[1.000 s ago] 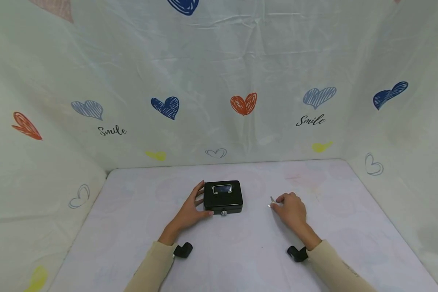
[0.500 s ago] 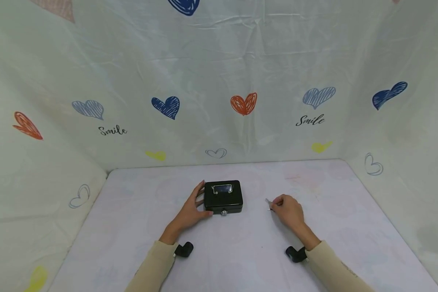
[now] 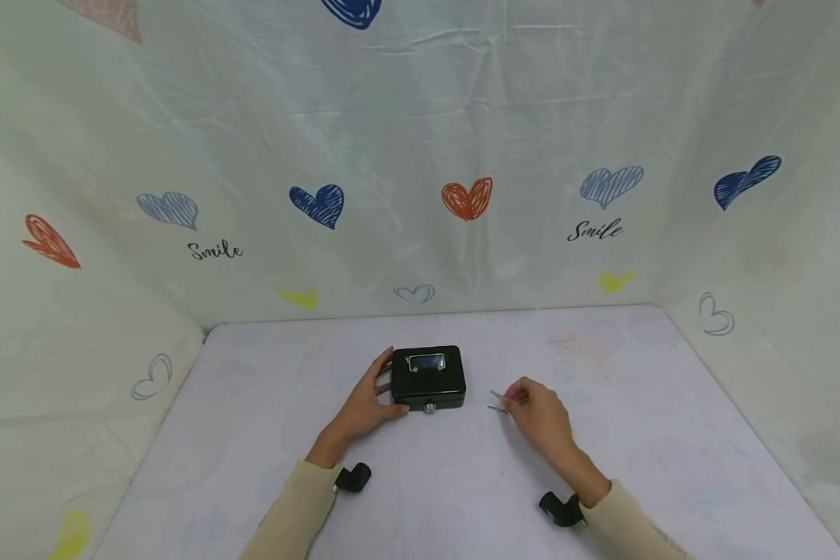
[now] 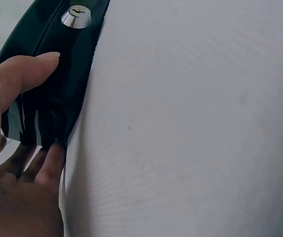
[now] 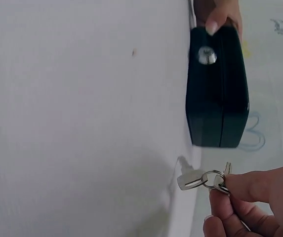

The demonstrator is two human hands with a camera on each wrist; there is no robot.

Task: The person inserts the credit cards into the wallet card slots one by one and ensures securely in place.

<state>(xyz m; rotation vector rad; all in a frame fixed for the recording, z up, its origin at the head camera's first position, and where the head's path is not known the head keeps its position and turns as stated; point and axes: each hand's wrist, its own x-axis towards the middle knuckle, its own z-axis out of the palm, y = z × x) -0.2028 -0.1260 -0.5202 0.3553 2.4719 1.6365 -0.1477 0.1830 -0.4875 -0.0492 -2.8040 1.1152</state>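
Note:
A black cash box (image 3: 430, 379) with a folding handle on its lid stands closed on the table. On its front sits a round silver lock (image 4: 77, 18), whose keyway shows in the left wrist view. My left hand (image 3: 362, 408) steadies the box by its left side, thumb against the front face and the other fingers spread along the side. To the right of the box, my right hand (image 3: 542, 416) pinches small silver keys (image 5: 191, 180) on a ring (image 5: 213, 178). One key dangles from the ring; another pokes up by the thumb (image 5: 250, 185).
The table (image 3: 434, 498) has a pale cloth cover. A white curtain (image 3: 385, 257) printed with hearts closes off the back and both sides. Each wrist carries a small black camera, the right one (image 3: 561, 509) close above the cloth.
My right hand has moved left and slightly nearer me, bringing the keys toward the box. The left hand and the cash box have stayed put.

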